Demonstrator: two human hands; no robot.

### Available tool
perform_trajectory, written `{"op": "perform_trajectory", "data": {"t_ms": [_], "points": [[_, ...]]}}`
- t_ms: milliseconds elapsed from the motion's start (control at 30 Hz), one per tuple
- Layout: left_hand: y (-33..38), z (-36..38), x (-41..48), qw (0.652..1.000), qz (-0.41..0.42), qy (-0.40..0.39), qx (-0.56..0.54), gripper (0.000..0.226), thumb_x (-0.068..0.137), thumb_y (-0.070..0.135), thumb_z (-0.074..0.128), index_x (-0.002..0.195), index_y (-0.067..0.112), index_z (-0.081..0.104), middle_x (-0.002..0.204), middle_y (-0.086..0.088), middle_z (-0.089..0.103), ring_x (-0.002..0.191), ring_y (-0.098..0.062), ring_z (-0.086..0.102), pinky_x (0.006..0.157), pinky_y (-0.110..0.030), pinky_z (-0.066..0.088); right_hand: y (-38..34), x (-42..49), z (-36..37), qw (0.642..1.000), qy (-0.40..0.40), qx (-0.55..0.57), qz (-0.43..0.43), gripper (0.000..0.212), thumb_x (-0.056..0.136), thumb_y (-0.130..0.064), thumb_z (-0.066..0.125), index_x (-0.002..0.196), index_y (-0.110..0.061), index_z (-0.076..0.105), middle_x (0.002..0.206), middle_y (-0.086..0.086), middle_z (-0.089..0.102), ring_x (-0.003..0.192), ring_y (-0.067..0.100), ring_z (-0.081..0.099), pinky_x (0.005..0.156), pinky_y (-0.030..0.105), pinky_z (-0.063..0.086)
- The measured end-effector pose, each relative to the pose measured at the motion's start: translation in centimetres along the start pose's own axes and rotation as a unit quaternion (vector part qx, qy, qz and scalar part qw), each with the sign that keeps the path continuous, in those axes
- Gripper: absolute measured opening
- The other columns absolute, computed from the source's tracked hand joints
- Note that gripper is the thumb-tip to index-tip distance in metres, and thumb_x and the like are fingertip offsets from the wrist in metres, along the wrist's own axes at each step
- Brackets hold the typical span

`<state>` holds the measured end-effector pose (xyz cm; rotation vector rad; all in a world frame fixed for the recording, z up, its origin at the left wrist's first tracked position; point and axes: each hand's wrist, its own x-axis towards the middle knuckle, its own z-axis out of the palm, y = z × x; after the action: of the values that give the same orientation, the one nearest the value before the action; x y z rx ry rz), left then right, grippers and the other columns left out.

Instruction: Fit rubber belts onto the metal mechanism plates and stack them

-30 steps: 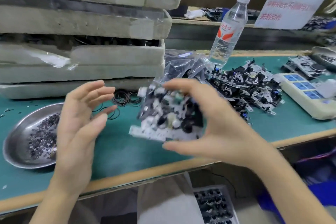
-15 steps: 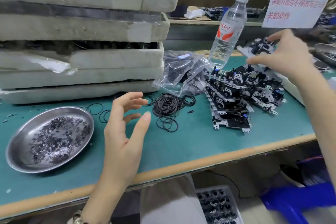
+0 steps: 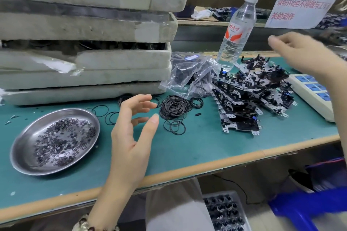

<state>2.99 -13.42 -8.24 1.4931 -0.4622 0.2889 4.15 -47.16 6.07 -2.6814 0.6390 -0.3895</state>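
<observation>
Between-plates step, I'd say. L hand empty, fingers apart, near rubber belts on counter. R hand blurred above mechanism plates, grip unclear. Next prob: pinch single belt, fetch unfitted plate.

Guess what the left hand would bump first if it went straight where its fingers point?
Probably the pile of rubber belts: the left hand points straight at it, though depth is unclear, so it might pass above.
</observation>
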Motion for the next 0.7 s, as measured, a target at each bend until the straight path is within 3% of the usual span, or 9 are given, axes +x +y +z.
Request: {"op": "perform_trajectory", "data": {"t_ms": [167,367,467,567,633,700], "points": [[0.0,0.0,-0.1,1.0,0.001,0.0,-0.008,0.027,0.09,0.034,0.053,0.117,0.034,0.056,0.11,0.014,0.065,0.109,-0.016,0.061,0.087,-0.016,0.046,-2.6,-1.9,-2.3,0.984,0.103,0.139,-0.038,0.048,0.087,-0.065,0.038,0.112,-0.033,0.065,0.113,-0.006,0.068,0.108,0.018,0.062,0.1,0.043,0.045],[0.1,-0.1,-0.1,1.0,0.002,-0.001,-0.008,0.025,0.09,0.035,0.053,0.115,0.037,0.056,0.107,0.013,0.066,0.107,-0.014,0.062,0.086,-0.015,0.045,-7.0,-7.2,-0.1,0.966,0.12,0.158,-0.163,0.022,0.093,-0.041,0.056,0.101,-0.027,0.071,0.093,-0.013,0.071,0.088,0.006,0.066,0.084,0.029,0.054],[0.2,-0.1,-0.1,1.0,-0.002,-0.002,-0.009,0.024,0.09,0.035,0.052,0.114,0.036,0.056,0.106,0.014,0.067,0.105,-0.011,0.062,0.086,-0.013,0.044,-8.5,-10.6,4.4,0.961,0.055,0.072,-0.26,0.013,0.092,-0.029,0.064,0.099,-0.023,0.073,0.093,-0.011,0.069,0.089,0.008,0.061,0.085,0.029,0.049],[0.2,-0.2,-0.1,1.0,-0.004,-0.003,-0.011,0.024,0.09,0.035,0.052,0.114,0.035,0.057,0.105,0.013,0.067,0.104,-0.009,0.062,0.086,-0.012,0.044,-9.3,-13.8,9.9,0.94,-0.058,-0.139,-0.305,0.02,0.092,-0.035,0.06,0.106,-0.025,0.07,0.106,-0.005,0.064,0.105,0.02,0.053,0.087,0.035,0.045],[0.2,-0.2,-0.1,1.0,-0.007,-0.002,-0.011,0.024,0.09,0.036,0.052,0.113,0.034,0.057,0.104,0.013,0.067,0.103,-0.008,0.062,0.086,-0.012,0.044,-9.5,-15.2,12.7,0.904,-0.046,-0.25,-0.343,0.01,0.082,-0.023,0.063,0.089,-0.022,0.07,0.091,-0.003,0.065,0.091,0.022,0.058,0.073,0.032,0.045],[0.2,-0.3,-0.2,1.0,-0.01,-0.002,-0.012,0.024,0.09,0.037,0.052,0.113,0.034,0.057,0.104,0.014,0.068,0.104,-0.009,0.062,0.087,-0.012,0.044,-9.5,-16.1,14.1,0.892,0.009,-0.271,-0.362,0.015,0.065,-0.008,0.056,0.063,-0.02,0.064,0.064,-0.003,0.059,0.063,0.019,0.058,0.056,0.027,0.041]]}}
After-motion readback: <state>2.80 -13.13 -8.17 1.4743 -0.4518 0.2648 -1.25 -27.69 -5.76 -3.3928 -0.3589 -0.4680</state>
